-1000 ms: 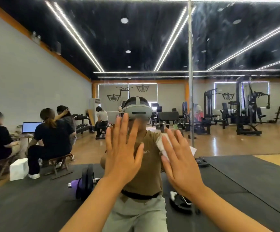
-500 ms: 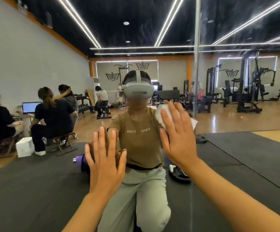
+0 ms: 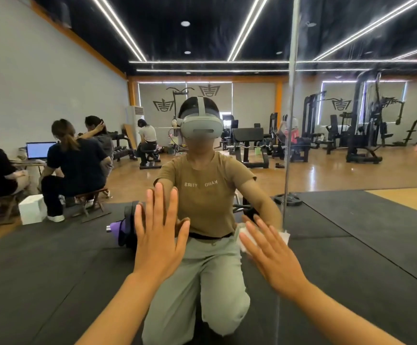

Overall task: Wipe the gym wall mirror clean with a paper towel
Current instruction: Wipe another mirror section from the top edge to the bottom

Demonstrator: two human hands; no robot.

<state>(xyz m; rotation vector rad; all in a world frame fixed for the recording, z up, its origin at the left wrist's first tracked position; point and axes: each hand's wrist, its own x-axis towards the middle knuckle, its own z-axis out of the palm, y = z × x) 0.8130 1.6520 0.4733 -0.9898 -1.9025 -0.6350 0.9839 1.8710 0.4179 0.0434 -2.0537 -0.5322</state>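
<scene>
My right hand (image 3: 273, 255), fingers spread, presses a crumpled white paper towel (image 3: 242, 236) flat against the large gym wall mirror (image 3: 352, 220), low beside its vertical panel seam (image 3: 289, 145); my left hand (image 3: 158, 235) braces open-palmed and empty on the glass; that bare palm risks leaving fresh smudges.

I have both palms flat on the mirror (image 3: 352, 220). My left hand (image 3: 158, 240) blocks the glass low and left of centre; my right hand (image 3: 272, 255), pressing the paper towel (image 3: 284, 236), blocks it just left of the vertical seam (image 3: 289, 120). Above both hands the glass is open, and to the far left and right too. The seam is the only ridge across a sideways pass.
</scene>
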